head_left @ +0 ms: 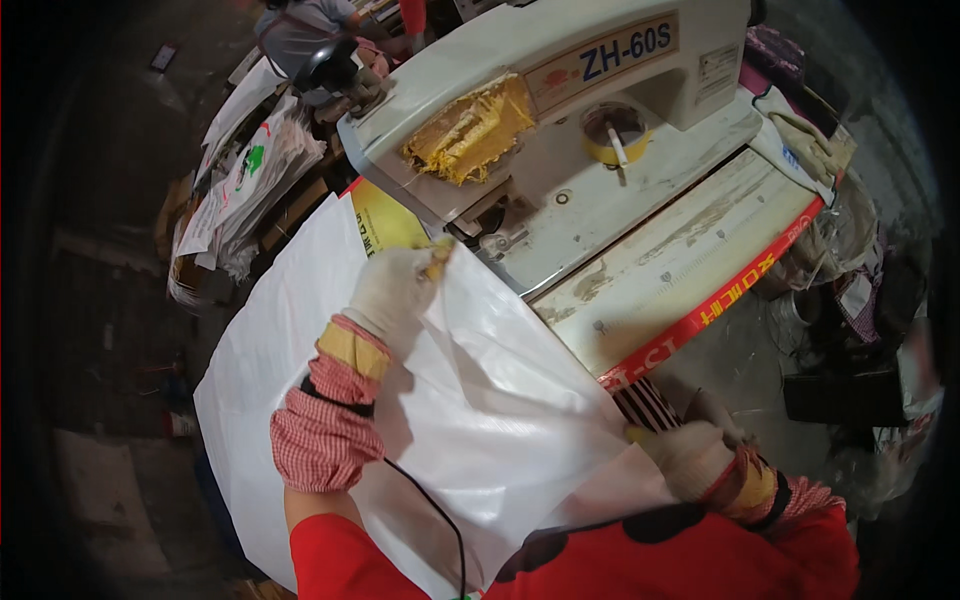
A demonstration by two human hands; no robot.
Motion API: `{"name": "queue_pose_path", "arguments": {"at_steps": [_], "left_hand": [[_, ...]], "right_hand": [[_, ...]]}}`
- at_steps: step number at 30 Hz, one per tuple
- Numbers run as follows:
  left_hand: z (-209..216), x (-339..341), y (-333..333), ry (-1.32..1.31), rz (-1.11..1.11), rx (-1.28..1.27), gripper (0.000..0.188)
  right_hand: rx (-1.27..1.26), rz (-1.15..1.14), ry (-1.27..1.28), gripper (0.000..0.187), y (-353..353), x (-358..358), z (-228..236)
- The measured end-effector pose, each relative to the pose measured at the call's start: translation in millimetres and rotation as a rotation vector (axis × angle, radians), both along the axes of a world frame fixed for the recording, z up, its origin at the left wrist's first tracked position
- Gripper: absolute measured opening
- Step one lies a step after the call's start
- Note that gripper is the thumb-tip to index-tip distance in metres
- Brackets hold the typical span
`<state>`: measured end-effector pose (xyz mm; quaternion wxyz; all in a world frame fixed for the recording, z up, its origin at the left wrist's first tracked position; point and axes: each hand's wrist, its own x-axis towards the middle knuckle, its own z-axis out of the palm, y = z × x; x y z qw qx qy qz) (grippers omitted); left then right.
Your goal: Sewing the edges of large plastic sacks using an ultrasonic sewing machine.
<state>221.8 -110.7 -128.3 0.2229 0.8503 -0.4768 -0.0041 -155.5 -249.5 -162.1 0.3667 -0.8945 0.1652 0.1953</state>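
Note:
A large white plastic sheet [480, 390], perhaps a woven sack, drapes over the front of an industrial sewing machine [590, 110] and down toward my lap. My left hand [395, 285], in a pale glove with yellowed fingertips, is closed on the sheet's upper edge just left of the needle area [490, 225]. At the lower right, my right hand [690, 455], gloved too, closes on the sheet's right-hand edge below the machine bed. Its fingers are partly hidden. A yellow printed piece [385, 215] lies beneath the sheet's top, beside the machine head.
Along the machine bed's front runs a red printed strip [710, 305]. A tape roll [615, 135] with a white stick lies on the bed. Stacked printed sheets [245, 190] stand at left; another person [305, 35] sits beyond. A black cable [435, 505] crosses the sheet.

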Motion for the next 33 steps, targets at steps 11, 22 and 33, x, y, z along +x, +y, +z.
{"name": "queue_pose_path", "arguments": {"at_steps": [11, 22, 33], "left_hand": [[61, 21, -32, -0.523, -0.110, 0.282, 0.025], [104, -50, -23, 0.068, -0.645, 0.644, 0.017], [191, -259, 31, 0.773, -0.808, 1.176, 0.053]], "right_hand": [[-0.340, 0.246, -1.436, 0.048, 0, 127, -9], [-0.206, 0.412, -0.470, 0.030, -23, 222, 53], [-0.420, 0.615, -0.564, 0.031, -36, 214, 22]]}}
